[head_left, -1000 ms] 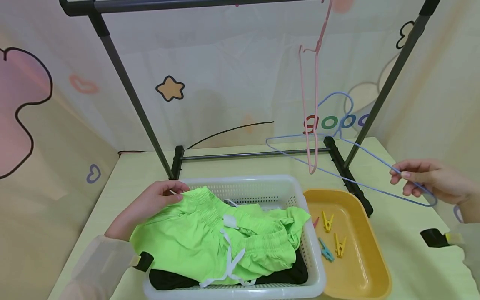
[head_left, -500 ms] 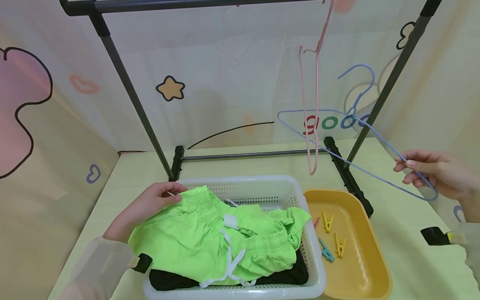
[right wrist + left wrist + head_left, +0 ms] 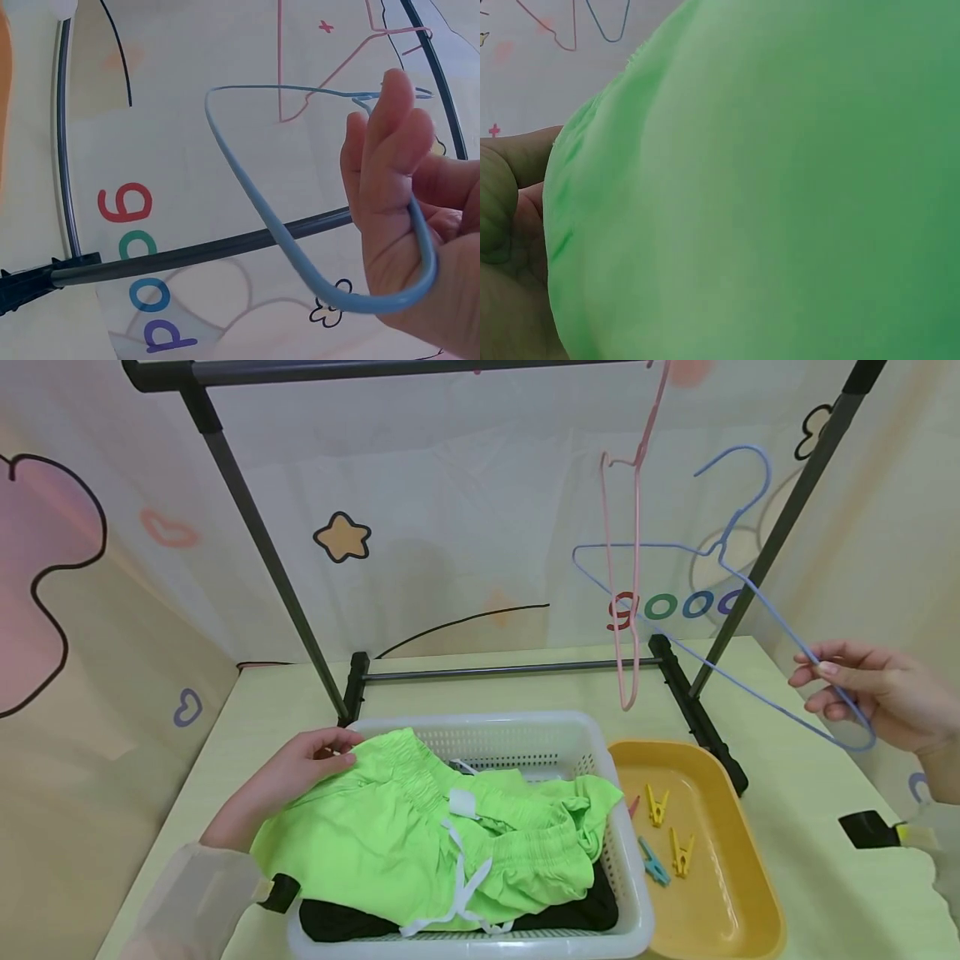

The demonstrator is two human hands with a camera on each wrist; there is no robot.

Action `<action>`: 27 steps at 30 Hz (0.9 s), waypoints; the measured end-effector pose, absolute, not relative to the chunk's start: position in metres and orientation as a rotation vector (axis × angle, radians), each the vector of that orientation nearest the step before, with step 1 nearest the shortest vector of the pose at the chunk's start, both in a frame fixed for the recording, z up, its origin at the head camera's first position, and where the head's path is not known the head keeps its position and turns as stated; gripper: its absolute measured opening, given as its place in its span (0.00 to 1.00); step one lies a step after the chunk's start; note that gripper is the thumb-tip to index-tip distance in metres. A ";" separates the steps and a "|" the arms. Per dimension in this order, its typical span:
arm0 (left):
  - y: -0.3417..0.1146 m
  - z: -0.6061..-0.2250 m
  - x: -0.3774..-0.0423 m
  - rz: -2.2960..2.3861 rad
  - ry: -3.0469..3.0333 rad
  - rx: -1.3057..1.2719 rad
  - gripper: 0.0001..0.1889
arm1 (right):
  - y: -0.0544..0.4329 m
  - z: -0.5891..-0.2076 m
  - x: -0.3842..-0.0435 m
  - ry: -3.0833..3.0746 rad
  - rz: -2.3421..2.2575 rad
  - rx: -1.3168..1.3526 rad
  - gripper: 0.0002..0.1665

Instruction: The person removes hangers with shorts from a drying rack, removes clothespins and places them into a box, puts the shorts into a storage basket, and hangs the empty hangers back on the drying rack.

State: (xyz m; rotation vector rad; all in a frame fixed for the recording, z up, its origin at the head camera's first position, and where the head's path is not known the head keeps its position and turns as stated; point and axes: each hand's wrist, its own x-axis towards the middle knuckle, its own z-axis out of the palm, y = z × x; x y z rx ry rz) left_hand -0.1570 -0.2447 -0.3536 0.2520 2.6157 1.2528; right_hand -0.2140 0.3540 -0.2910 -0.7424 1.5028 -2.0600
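Bright green shorts [image 3: 352, 843] with a white drawstring lie over the white basket [image 3: 480, 722], partly on black cloth [image 3: 345, 921]. My left hand [image 3: 300, 781] pinches the waistband's left corner between thumb and fingers; in the left wrist view the green fabric fills most of the picture and hides the fingertips. My right hand [image 3: 873, 689] holds a blue clothes hanger [image 3: 772, 610] by one end of its frame, thumb against fingers. The hanger tilts up, its hook raised toward the upper right, apart from the shorts.
A pink hanger [image 3: 636, 552] hangs from the black rack [image 3: 255, 527], and the blue hanger's far end passes by it. Right of the basket stands a yellow tray [image 3: 727, 860] with several clothespins [image 3: 681, 852]. A printed curtain [image 3: 450, 485] covers the back.
My right hand has risen slightly, and the blue hanger has swung upward with its hook going up and to the right. My left hand has shifted a little to the left with the waistband.
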 end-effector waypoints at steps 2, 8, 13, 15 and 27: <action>-0.246 -0.354 -0.156 1.252 2.618 0.244 0.19 | 0.351 -0.288 -0.213 1.496 -2.076 -0.765 0.25; -0.250 -0.356 -0.154 1.272 2.623 0.213 0.19 | 0.345 -0.279 -0.210 1.510 -2.121 -0.809 0.24; -0.255 -0.360 -0.152 1.309 2.625 0.196 0.19 | 0.342 -0.272 -0.206 1.640 -2.161 -0.735 0.23; -0.258 -0.363 -0.151 1.317 2.631 0.185 0.19 | 0.342 -0.268 -0.205 1.684 -2.180 -0.694 0.22; -0.269 -0.373 -0.144 1.434 2.618 0.046 0.26 | 0.345 -0.254 -0.203 1.681 -2.323 -0.648 0.20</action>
